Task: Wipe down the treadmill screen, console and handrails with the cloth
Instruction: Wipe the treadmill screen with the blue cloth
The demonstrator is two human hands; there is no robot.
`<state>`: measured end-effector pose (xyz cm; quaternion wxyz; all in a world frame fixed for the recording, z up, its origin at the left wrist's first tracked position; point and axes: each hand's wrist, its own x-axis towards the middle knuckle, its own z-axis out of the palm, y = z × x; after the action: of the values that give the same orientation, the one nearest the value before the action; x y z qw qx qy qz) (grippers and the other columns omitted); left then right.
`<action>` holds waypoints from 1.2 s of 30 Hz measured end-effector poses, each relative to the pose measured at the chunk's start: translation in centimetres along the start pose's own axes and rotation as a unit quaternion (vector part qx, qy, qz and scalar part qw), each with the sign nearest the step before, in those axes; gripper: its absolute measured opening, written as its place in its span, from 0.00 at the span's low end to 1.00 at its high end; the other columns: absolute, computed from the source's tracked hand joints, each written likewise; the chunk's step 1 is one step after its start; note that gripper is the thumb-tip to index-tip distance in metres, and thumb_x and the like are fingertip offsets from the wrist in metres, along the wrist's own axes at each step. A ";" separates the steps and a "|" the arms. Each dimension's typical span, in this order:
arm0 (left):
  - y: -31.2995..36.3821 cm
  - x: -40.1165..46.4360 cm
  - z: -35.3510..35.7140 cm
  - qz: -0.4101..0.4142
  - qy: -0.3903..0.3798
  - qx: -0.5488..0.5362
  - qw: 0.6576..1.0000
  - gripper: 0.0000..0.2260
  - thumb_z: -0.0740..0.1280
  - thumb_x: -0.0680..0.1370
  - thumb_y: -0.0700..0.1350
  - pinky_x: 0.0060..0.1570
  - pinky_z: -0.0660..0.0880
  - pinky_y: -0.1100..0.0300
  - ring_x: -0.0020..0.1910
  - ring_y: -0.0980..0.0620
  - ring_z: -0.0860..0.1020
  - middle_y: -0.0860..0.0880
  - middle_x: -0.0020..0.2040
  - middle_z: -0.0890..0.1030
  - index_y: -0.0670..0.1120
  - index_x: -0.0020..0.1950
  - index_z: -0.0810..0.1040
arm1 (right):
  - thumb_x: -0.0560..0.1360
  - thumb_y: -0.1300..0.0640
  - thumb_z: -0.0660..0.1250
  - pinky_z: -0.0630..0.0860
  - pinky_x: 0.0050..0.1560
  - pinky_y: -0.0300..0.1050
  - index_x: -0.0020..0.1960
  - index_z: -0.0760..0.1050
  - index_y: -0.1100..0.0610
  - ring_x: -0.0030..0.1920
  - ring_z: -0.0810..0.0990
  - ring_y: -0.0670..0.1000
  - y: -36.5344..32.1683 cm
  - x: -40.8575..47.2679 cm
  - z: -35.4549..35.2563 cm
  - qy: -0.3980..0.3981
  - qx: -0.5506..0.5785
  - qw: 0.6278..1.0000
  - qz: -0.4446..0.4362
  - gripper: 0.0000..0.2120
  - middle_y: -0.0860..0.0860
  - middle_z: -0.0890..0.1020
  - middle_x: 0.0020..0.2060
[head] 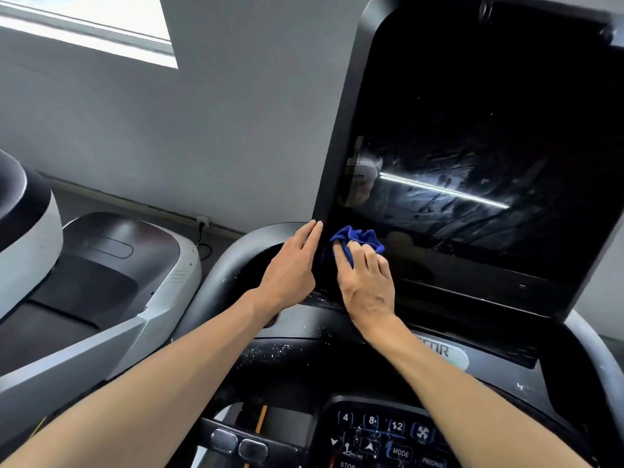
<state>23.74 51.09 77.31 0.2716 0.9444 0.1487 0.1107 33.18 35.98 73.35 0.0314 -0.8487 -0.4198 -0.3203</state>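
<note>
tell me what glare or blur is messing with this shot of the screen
Head view: a bright streak of reflected light crosses the dark screen, showing up smears; wide-angle distortion bends its frame; the top right corner is blurred; the blue cloth under the right hand stays sharp.
</note>
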 end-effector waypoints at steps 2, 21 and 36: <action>0.0 0.1 0.1 0.006 0.001 -0.003 1.000 0.41 0.58 0.71 0.27 0.75 0.63 0.54 0.79 0.47 0.59 0.48 0.82 0.56 0.44 0.83 0.52 | 0.79 0.58 0.65 0.69 0.60 0.51 0.73 0.71 0.55 0.61 0.74 0.57 0.8 2.7 -0.5 0.002 -0.005 0.999 -0.035 0.22 0.55 0.74 0.64; 1.3 1.0 0.7 -0.020 0.037 -0.073 0.996 0.39 0.57 0.70 0.25 0.76 0.58 0.58 0.80 0.46 0.56 0.45 0.82 0.55 0.42 0.82 0.57 | 0.79 0.61 0.59 0.69 0.64 0.53 0.72 0.71 0.56 0.64 0.71 0.60 1.1 3.6 -1.4 -0.015 -0.007 0.999 -0.038 0.22 0.59 0.71 0.66; 1.4 3.6 -1.1 0.038 0.019 0.033 0.999 0.54 0.79 0.70 0.40 0.72 0.65 0.57 0.81 0.51 0.50 0.55 0.83 0.46 0.50 0.84 0.45 | 0.80 0.50 0.62 0.62 0.69 0.55 0.74 0.69 0.52 0.71 0.67 0.61 6.7 7.7 -3.5 -0.027 -0.041 0.998 0.032 0.23 0.57 0.72 0.65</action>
<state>27.07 51.72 79.42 0.2333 0.9554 0.1216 0.1340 39.65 35.87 81.93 -0.0050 -0.8704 -0.3798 -0.3131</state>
